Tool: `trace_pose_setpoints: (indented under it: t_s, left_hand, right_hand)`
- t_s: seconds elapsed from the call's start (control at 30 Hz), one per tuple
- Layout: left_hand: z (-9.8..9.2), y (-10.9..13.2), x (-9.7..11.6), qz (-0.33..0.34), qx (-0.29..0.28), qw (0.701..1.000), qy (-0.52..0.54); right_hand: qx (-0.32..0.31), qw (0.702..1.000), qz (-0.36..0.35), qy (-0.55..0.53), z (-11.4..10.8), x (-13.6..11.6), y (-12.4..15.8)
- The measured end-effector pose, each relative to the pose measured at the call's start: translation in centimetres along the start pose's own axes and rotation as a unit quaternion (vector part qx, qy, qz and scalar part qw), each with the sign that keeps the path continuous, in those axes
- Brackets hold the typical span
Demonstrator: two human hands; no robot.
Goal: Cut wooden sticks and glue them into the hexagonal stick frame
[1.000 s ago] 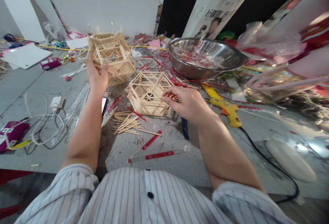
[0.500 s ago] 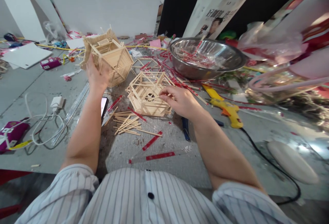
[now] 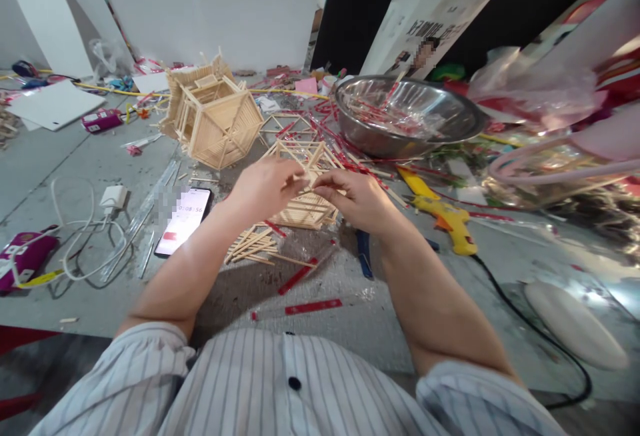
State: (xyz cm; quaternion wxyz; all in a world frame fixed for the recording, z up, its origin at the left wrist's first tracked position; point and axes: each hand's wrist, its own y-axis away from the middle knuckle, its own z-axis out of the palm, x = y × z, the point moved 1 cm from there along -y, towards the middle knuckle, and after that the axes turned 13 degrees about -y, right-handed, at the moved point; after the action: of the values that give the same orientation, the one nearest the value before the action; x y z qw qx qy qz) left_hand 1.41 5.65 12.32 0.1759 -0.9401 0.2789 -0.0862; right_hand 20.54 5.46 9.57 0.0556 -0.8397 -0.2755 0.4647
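My right hand (image 3: 357,199) is pinched closed on a thin wooden stick, low over a small open frame of wooden sticks (image 3: 307,215). My left hand (image 3: 267,186) is close beside it, fingers curled together over the frame's left part; whatever they hold is hidden. Both hands cover much of the frame. Behind my left hand a larger many-sided structure of wooden sticks (image 3: 227,126) rests tilted on the table. A pile of loose wooden sticks (image 3: 253,246) lies below my left hand, in front of the frame.
A metal bowl (image 3: 360,136) with red-and-clear wrappers stands behind the frame. To the right lie a yellow glue gun (image 3: 453,219) with a black cord and a blue-handled tool (image 3: 364,256). A lit phone (image 3: 185,219), white cable and charger (image 3: 114,197) lie left.
My left hand has let go of the larger stick structure and moved right and down to my right hand. The phone is now uncovered. My right hand has stayed at the small frame.
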Motion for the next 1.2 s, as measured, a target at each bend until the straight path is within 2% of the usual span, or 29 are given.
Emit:
trace_pose_setpoints:
  t_s: [0.1, 0.23, 0.4, 0.5, 0.63, 0.9, 1.2]
  left_hand:
    - [0.3, 0.1, 1.5, 0.032, -0.114, 0.992, -0.032]
    - [-0.1, 0.1, 1.6, -0.002, -0.166, 0.985, -0.034]
    - [-0.7, -0.2, -0.6, -0.111, -0.153, 0.982, 0.001]
    - [-0.5, -0.4, -1.9, -0.157, -0.15, 0.976, 0.007]
    - [0.4, -0.7, -2.2, -0.155, -0.172, 0.973, -0.016]
    - [1.4, -0.8, -1.7, -0.158, -0.185, 0.97, -0.002]
    - [1.5, -0.9, -1.3, -0.15, -0.184, 0.97, -0.049]
  right_hand:
    - [0.004, 1.0, -0.003, -0.016, 0.1, 0.0, -0.1]
    - [-0.002, 1.0, 0.002, -0.029, 0.4, 0.0, -0.1]
    - [0.063, 0.997, 0.022, -0.03, 0.6, 0.9, -0.1]
    - [0.046, 0.998, 0.038, -0.002, 0.7, 1.1, -0.2]
    - [0.004, 0.998, 0.047, 0.043, 0.7, 0.9, -0.3]
    - [-0.013, 0.997, 0.044, 0.058, 0.5, 0.5, -0.3]
    - [-0.023, 0.996, 0.049, 0.067, 0.5, 0.4, -0.3]
